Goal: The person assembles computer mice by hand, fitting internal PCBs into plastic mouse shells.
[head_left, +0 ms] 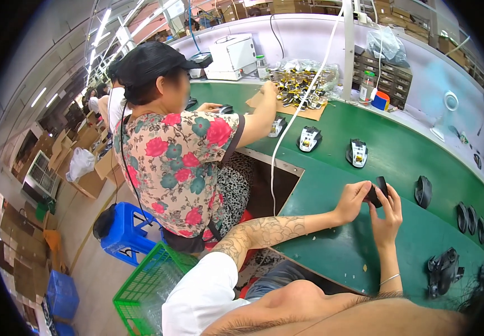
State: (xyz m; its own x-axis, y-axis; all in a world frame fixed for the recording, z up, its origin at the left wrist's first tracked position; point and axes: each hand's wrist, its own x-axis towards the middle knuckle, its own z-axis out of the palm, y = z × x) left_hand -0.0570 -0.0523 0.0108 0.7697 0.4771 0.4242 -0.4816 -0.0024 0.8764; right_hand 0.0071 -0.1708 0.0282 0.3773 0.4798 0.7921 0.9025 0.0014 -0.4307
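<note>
Centrally, right of frame: black mouse shell (377, 190) pinched between left hand (353, 203) and right hand (388, 215), both grips clenched on it, long axis upright, above green worktop (337, 246). Further shells (422, 191) just right; co-worker (180, 151) upper left.

There were three white mouse bodies (309, 138) in a row on the green table (331, 246). One black mouse shell (423, 191) lay alone, and one black piece (377, 191) was in the hands. Two jars (367, 87) stood at the back. One blue stool (129, 231) and one green basket (147, 285) were on the floor.
</note>
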